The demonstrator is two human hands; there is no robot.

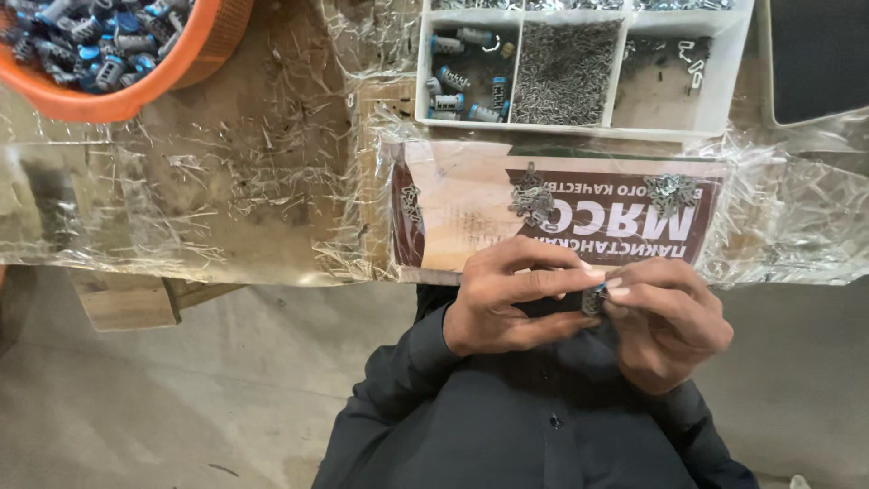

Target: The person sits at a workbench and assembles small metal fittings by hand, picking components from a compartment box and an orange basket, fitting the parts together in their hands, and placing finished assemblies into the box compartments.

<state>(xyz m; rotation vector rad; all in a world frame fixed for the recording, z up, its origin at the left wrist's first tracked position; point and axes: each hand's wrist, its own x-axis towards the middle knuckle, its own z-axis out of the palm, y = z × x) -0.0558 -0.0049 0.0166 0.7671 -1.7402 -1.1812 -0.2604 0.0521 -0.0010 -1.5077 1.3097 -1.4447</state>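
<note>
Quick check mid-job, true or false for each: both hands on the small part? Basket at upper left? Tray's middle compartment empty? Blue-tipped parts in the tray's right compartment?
1. Both hands hold the small part: true, left hand and right hand pinch it together.
2. The orange basket sits at upper left: true.
3. The white tray has an empty middle compartment: false, it is full of thin metal pins.
4. Blue-tipped parts lie in the right compartment: false, in the left one.

An orange basket (195, 54) holds blue-and-grey parts (100, 41) beside a white tray (724, 68) on a brown-and-cream board (462, 208).
</note>
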